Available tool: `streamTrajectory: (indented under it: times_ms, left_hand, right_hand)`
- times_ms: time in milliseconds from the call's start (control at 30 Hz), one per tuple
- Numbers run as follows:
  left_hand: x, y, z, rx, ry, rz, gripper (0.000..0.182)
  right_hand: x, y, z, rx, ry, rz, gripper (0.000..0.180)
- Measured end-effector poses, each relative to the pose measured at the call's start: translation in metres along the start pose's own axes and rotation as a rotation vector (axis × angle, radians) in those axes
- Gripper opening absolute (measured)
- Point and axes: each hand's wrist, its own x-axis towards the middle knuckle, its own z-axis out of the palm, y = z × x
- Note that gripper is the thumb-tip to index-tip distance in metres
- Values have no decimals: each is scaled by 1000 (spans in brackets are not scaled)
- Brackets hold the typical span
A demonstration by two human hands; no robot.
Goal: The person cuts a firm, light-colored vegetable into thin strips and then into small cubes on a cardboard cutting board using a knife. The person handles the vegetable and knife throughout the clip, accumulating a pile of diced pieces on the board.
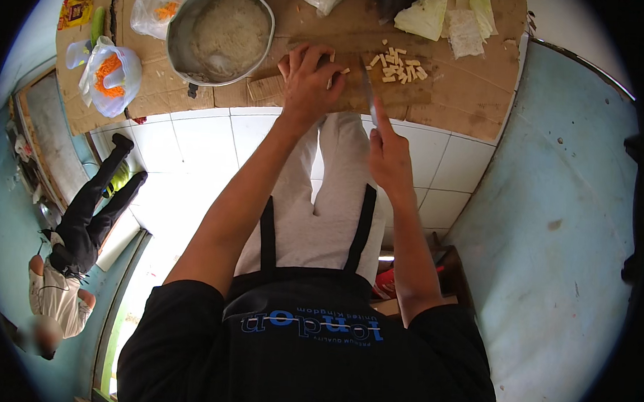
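Observation:
My right hand (390, 155) grips the handle of a kitchen knife (369, 92), its blade pointing away from me over the brown board on the table. To the left of the blade, my left hand (312, 79) has its fingers curled around small pale pieces, which are mostly hidden; bits show at the fingertips. A loose pile of cut pale sticks (400, 67), perhaps tofu or tempeh, lies right of the blade. Left of my left hand stands a large metal pot (172, 43) with a pale, cloudy content.
Cardboard (466, 99) covers the table. Shredded orange vegetable sits in a plastic bag (125, 74) at left, near a cucumber (97, 25) and a yellow packet (75, 14). Cabbage leaves (424, 17) lie at the back right. Another person (78, 233) is at far left.

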Motion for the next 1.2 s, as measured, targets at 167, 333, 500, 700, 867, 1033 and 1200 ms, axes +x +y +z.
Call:
streamTrajectory:
  times_ms: [167, 333, 500, 700, 867, 1033, 1200]
  left_hand:
    - [4, 6, 7, -9, -23, -5, 15]
    - [12, 29, 23, -1, -74, 90, 20]
    - [10, 32, 7, 102, -88, -114, 34]
    - [-10, 15, -28, 206, -191, -244, 35]
    - [-10, 19, -13, 83, -49, -164, 26]
    - [-6, 19, -6, 79, -77, -68, 22]
    - [-6, 17, -4, 51, -60, 3, 19]
  right_hand:
    - [-6, 11, -14, 63, 73, 0, 66]
    - [-11, 15, -20, 111, 188, 16, 66]
    - [-12, 12, -11, 117, 185, -72, 67]
    - [-16, 4, 10, 61, 42, -95, 65]
    - [-13, 10, 14, 21, 139, -63, 67]
    - [-9, 16, 4, -11, 191, -87, 71]
    - [-8, 10, 4, -49, 141, -113, 67]
